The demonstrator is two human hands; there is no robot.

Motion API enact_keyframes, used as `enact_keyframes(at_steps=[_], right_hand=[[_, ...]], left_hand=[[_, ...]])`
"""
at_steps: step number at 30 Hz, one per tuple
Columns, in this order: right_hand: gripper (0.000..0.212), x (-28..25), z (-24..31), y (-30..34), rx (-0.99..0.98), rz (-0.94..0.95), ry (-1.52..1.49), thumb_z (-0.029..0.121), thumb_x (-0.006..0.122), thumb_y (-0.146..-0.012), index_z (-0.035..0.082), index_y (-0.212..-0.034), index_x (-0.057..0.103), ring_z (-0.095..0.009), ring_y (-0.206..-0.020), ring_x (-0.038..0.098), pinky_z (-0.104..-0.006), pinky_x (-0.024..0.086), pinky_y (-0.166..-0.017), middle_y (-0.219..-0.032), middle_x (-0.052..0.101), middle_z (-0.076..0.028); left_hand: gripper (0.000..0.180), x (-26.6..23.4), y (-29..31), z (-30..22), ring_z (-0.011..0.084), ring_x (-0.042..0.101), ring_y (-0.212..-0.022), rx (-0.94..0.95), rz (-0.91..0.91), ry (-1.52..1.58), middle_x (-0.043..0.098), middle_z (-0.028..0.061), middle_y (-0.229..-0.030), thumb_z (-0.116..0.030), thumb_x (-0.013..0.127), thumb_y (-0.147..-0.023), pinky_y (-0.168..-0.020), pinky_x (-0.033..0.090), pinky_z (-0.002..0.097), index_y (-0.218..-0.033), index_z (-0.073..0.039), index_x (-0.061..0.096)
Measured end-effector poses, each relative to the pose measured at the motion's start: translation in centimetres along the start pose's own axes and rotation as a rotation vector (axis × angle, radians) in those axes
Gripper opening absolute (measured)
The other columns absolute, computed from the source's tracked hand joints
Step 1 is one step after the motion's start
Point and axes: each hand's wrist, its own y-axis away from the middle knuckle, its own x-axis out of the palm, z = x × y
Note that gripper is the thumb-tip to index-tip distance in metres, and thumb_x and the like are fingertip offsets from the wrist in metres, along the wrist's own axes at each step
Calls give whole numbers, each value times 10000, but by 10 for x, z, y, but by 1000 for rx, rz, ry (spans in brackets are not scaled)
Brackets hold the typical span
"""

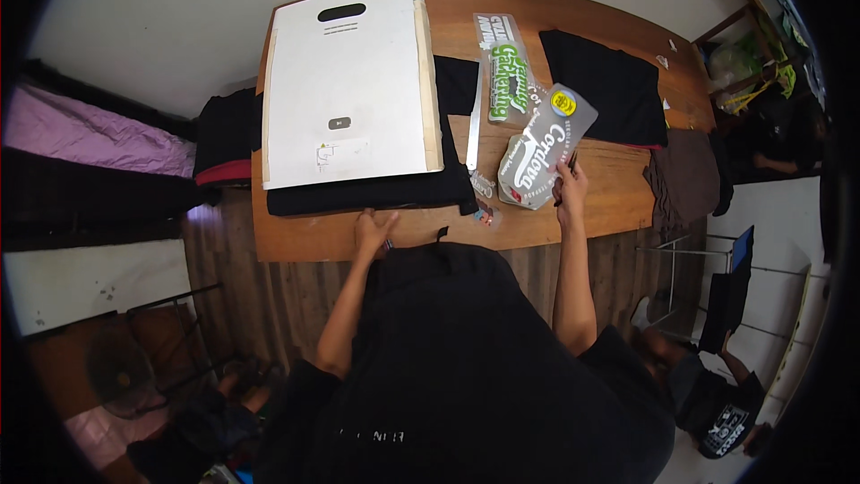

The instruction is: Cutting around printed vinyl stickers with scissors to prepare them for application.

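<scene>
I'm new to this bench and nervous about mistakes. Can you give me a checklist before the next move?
1. White device lying over the folded black cloth: ok.
2. Left hand out from under the white device: ok, it is by the near edge of the wooden table.
3. Right hand empty: not ok, a slim dark item is in its fingers.
4. Printed sheets lying apart: not ok, they overlap.
5. White device cool: cannot tell.

The left hand (372, 233) is held with fingers spread, the right hand (571, 191) is held farther forward with fingers curled, and both arms (576, 282) are stretched out
</scene>
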Motion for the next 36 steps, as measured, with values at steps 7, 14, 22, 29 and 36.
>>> enact_keyframes(at_steps=[7, 14, 22, 29, 36], right_hand=[[134, -31, -68, -20, -188, 42, 306, 89, 576, -868, -16, -948, 602, -90, -678, 576, -222, 436, -653, -761, 610, -32], [155, -13, -92, -27, -318, 187, 424, 58, 603, -833, -27, -962, 603, -103, -683, 600, -225, 449, -649, -788, 630, -58], [298, 30, -81, -47, -438, 98, 904, 110, 685, -750, -7, -1001, 575, -262, -878, 616, -326, 464, -773, -911, 627, -142], [466, 87, -42, 24, -207, 790, 444, 203, 740, -742, 79, -1156, 568, -121, -895, 550, -240, 435, -720, -1116, 592, -53], [179, 128, -32, 47, 36, 1178, 134, 128, 609, -868, -1, -993, 604, -77, -763, 592, -205, 434, -740, -797, 618, -29]], left_hand=[[172, -38, -3, -35, 126, 622, -626, -119, 194, 486, 656, 99, -693, -137, 671, -811, -586, 491, 247, -840, 30, 648], [127, -84, 3, -66, 57, 575, -661, -160, 384, 599, 654, 24, -734, -107, 699, -784, -619, 460, 196, -853, -3, 679], [150, -133, -9, -145, 48, 555, -638, -73, 495, 728, 641, 30, -727, -123, 653, -837, -596, 448, 182, -901, 13, 656], [213, -145, -18, -184, 46, 509, -561, -36, 588, 645, 562, 0, -623, -183, 544, -911, -522, 409, 182, -888, 4, 645], [185, -164, -47, -226, 43, 501, -600, 35, 421, 751, 548, -9, -647, -152, 535, -913, -552, 408, 177, -893, 3, 634]])
